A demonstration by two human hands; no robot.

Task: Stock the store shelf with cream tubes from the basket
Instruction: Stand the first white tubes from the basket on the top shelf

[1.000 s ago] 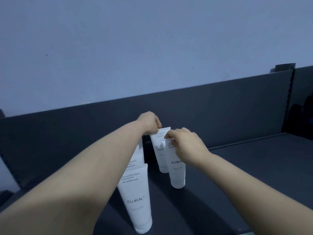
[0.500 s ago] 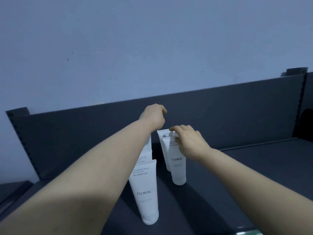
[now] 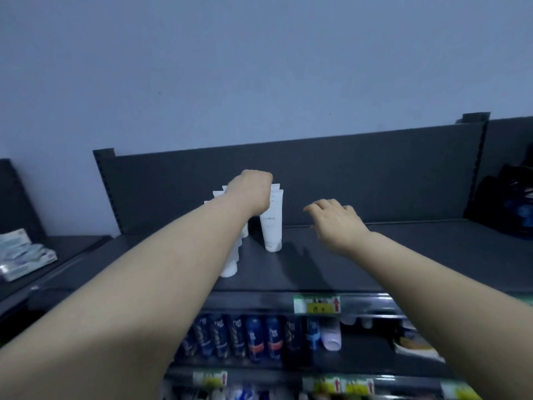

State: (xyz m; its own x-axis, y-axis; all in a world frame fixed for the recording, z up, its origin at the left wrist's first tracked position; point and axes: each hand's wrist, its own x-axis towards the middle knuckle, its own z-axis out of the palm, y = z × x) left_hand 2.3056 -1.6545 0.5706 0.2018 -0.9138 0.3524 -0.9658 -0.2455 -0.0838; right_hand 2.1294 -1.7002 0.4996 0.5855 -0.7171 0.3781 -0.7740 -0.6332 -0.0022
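Note:
Several white cream tubes stand cap-down in two short rows on the dark top shelf [image 3: 403, 255]. The right row's front tube [image 3: 272, 226] is in full view. My left forearm hides most of the left row, whose front tube [image 3: 230, 268] shows only its cap end. My left hand [image 3: 253, 192] is over the tube tops with its fingers curled down behind the knuckles; whether it holds a tube is hidden. My right hand [image 3: 336, 220] hovers to the right of the tubes with relaxed fingers, holding nothing. The basket is out of view.
A dark back panel [image 3: 375, 174] closes the shelf behind the tubes. Below, a lower shelf holds dark bottles [image 3: 253, 339] behind price tags [image 3: 317, 304]. Pale packets [image 3: 20, 255] lie on the neighbouring shelf at the left, and a dark bag [image 3: 513, 203] sits at the far right.
My right hand has let go of the right row's front tube and moved off to the right. The view has pulled back and down, bringing the lower shelves into sight.

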